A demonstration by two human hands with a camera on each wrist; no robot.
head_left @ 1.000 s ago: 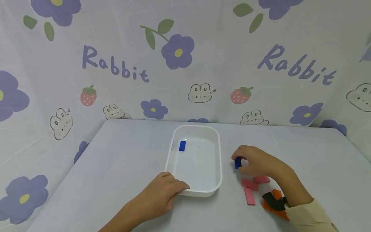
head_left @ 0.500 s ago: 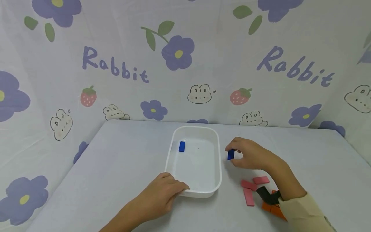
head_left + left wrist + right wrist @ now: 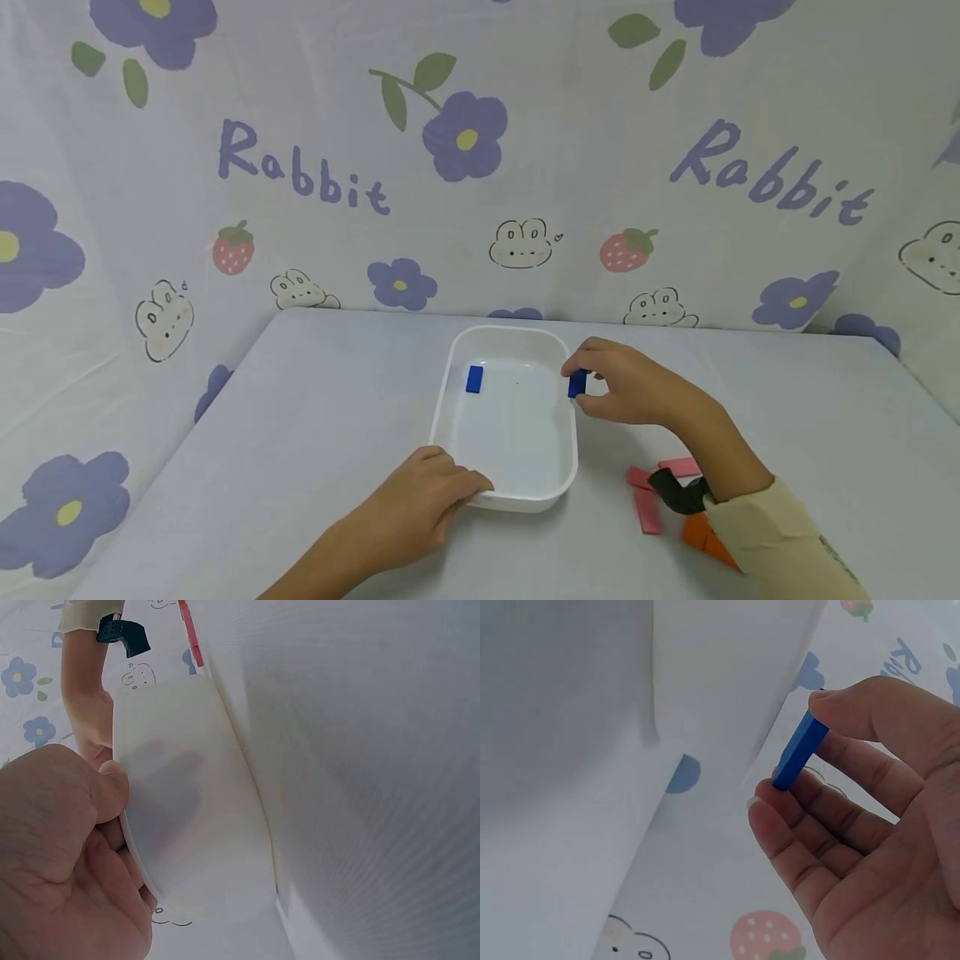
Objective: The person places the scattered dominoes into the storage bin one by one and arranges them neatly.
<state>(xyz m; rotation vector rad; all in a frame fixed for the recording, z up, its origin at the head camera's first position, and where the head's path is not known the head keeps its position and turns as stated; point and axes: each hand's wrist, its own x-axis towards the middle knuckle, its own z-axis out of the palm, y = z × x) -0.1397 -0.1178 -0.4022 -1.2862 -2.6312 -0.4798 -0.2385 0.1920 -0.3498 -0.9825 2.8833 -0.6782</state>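
Note:
My right hand pinches a small blue block between thumb and fingers, at the right rim of a white rectangular tray. In the right wrist view the block is held by its two ends. My left hand grips the near left corner of the tray, the thumb over the rim and fingers curled round the outside, as the left wrist view shows. Another blue block lies inside the tray toward the far left. Whether the held block touches the rim I cannot tell.
Several pink blocks lie on the white table to the right of the tray. Orange blocks sit nearer, partly hidden by my right sleeve and a black wrist-worn piece. A patterned cloth hangs behind the table.
My right hand has moved left and away from me with the blue block, from above the pink blocks to the tray's right rim. The left hand and tray stay put.

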